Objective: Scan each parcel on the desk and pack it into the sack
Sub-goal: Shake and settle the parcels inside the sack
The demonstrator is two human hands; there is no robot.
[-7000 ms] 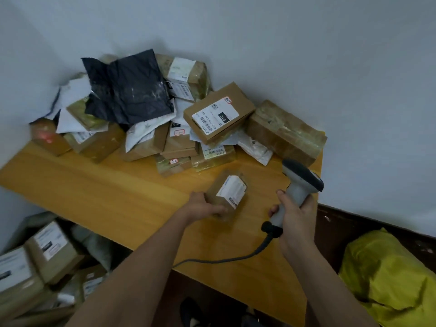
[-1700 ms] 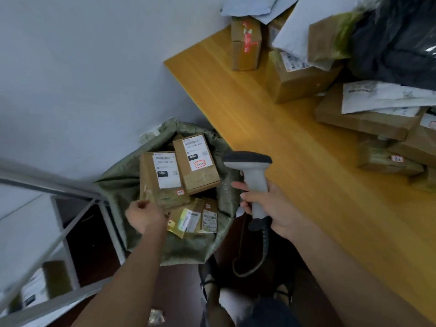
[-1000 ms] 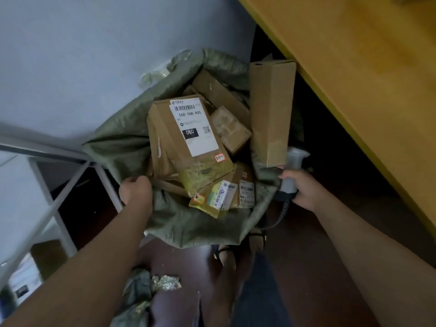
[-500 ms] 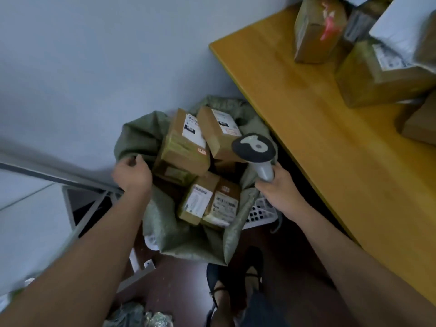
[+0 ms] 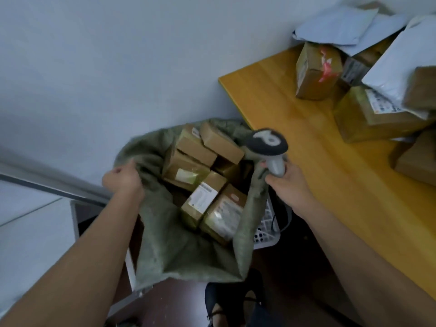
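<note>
Basically left hand (image 5: 122, 179) grips sack (image 5: 165, 244) rim and right hand (image 5: 286, 182), fist round scanner (image 5: 269, 147), pinches far rim, spreading the mouth; unscanned parcels (image 5: 368, 114) wait on bench (image 5: 295, 128).

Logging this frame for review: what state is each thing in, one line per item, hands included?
Sack: mouth open, parcels inside, rim held on both sides.
Left hand: grips the sack's left rim.
Right hand: grips the scanner handle, apparently pinching the sack's right rim too.
Scanner: held upright beside the sack.
Parcels in sack: piled loosely, some labels up.
Parcels on desk: stacked, not yet packed.
Desk: near edge bare.
</note>
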